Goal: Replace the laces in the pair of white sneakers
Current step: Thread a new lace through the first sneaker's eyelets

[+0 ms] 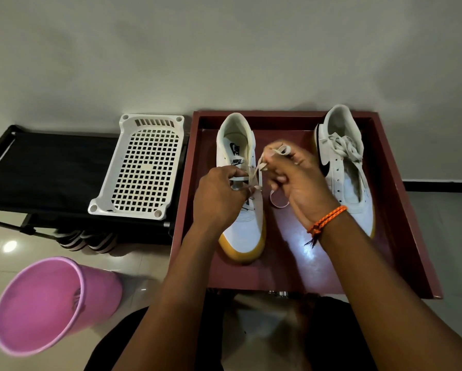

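Observation:
Two white sneakers with tan soles stand on a dark red tray (401,204). Over the left sneaker (244,228) my left hand (219,196) pinches a cream lace (259,167) at the eyelets. My right hand (296,178), with an orange cord bracelet at the wrist, holds the other part of that lace, which is looped over a finger. The right sneaker (358,199) lies untouched with a loose cream lace bundle (343,145) on its tongue. A pale ring-shaped loop (276,204) lies on the tray between the shoes, partly hidden by my right hand.
A white perforated plastic basket (141,167) rests on a black folding stand (47,167) to the left of the tray. A pink bucket (50,303) lies tilted on the glossy floor at lower left. Striped slippers (85,241) sit under the stand. A pale wall rises behind.

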`<state>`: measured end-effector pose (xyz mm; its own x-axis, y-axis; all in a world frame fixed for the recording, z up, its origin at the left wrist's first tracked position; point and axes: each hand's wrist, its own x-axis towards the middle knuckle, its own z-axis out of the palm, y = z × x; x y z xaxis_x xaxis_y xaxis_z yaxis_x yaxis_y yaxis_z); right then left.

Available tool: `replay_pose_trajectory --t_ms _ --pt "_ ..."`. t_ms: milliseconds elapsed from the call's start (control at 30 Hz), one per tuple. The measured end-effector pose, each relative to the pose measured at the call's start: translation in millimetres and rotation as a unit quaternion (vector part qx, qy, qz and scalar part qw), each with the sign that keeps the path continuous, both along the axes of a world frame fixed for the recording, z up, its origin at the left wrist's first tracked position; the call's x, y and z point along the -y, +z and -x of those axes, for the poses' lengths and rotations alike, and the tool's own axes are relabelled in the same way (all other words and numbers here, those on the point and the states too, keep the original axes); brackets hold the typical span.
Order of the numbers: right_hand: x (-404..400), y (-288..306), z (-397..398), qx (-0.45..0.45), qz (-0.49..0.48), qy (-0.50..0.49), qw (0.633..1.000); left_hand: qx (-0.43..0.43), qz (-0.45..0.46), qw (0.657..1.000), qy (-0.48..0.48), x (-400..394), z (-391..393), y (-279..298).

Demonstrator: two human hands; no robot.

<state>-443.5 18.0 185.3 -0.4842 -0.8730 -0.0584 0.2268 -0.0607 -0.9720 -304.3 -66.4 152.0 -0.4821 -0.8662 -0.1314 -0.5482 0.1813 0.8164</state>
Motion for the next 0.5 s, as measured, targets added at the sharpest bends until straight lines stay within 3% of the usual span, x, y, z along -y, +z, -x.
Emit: replay_pose_trajectory --t_ms 133,167,233,300,400,500 --pt "1.0 4.7 2.8 0.139 0.020 -0.056 0.988 0.004 0.025 1.000 0.002 -1.8 0.6 -0.4" --pt "1.9 2.8 3.5 0.107 -0.007 -0.096 0.990 0.023 0.052 0.998 0.004 -2.5 1.6 -0.5" --pt "2.8 -6.0 4.1 -0.086 -0.087 -0.149 0.981 0.065 0.110 0.992 0.008 -2.6 2.1 1.0" --pt "1.2 -15.6 -0.9 -0.236 -0.165 -0.109 0.952 0.079 0.137 0.987 0.011 -2.9 1.9 2.2" --pt "-2.0 -22.0 -16.5 -0.328 -0.198 -0.013 0.924 0.093 0.154 0.984 0.005 -6.0 1.9 4.2" --pt "-2.1 -24.6 -19.0 -0.405 -0.177 -0.026 0.897 0.082 0.143 0.986 -0.004 -4.8 1.3 4.2"
